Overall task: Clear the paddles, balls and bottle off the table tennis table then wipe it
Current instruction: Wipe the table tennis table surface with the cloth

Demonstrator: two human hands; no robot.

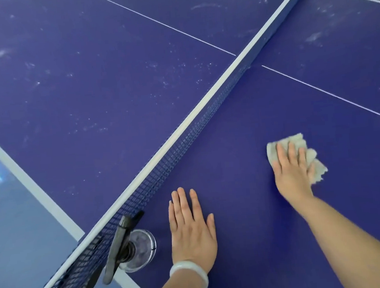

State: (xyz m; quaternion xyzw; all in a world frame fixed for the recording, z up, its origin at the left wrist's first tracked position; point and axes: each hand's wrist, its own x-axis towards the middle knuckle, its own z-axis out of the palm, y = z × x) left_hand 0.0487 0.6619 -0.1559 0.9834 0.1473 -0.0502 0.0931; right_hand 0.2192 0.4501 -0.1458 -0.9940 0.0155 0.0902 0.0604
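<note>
The blue table tennis table (241, 139) fills the view. My right hand (292, 172) presses flat on a beige cloth (298, 142) on the near right half, fingers spread over it. My left hand (191, 227) lies flat on the table close to the net, fingers apart, holding nothing; a white bangle circles its wrist. The surface around both hands looks clean, while the half beyond the net (205, 117) and the far right part carry white dusty smears. No paddles, balls or bottle are in view.
The net runs diagonally from lower left to upper right with a white top band. Its black clamp post (119, 242) with a clear round disc (142, 247) grips the table's near edge left of my left hand. Blue floor (13, 226) shows at lower left.
</note>
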